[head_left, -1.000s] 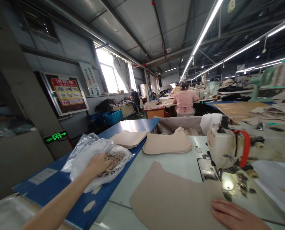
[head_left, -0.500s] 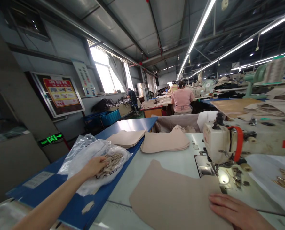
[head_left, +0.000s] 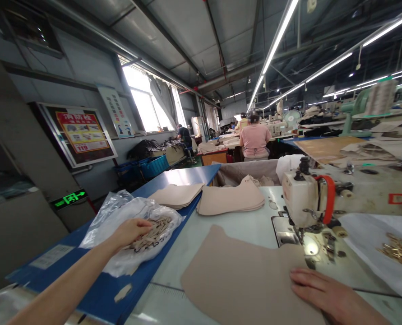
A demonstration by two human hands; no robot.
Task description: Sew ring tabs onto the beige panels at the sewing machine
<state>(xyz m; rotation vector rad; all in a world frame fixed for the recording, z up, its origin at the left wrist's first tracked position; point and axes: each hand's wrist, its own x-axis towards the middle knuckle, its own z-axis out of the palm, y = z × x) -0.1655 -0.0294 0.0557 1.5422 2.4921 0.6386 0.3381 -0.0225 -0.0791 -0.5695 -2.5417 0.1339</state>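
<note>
My left hand point(head_left: 130, 231) reaches into a clear plastic bag point(head_left: 119, 216) on the blue side table point(head_left: 183, 175), its fingers curled over a heap of small tan labels point(head_left: 153, 230). My right hand point(head_left: 325, 293) lies flat, fingers stretched out, on the near right edge of a large beige cut piece point(head_left: 241, 275) spread on the pale sewing table. The sewing machine point(head_left: 309, 198) stands just behind that hand, its lamp lighting the needle area.
Two stacks of beige cut pieces point(head_left: 231, 201) lie at the back of the table. A white sheet with gold metal parts point(head_left: 399, 246) sits at the right. A person in a pink top point(head_left: 254, 142) sits ahead, back turned. Loose labels point(head_left: 123, 293) lie on the blue table.
My left hand's fingers have curled more over the labels in the bag. My right hand has slid slightly left on the beige piece. The view has shifted a little.
</note>
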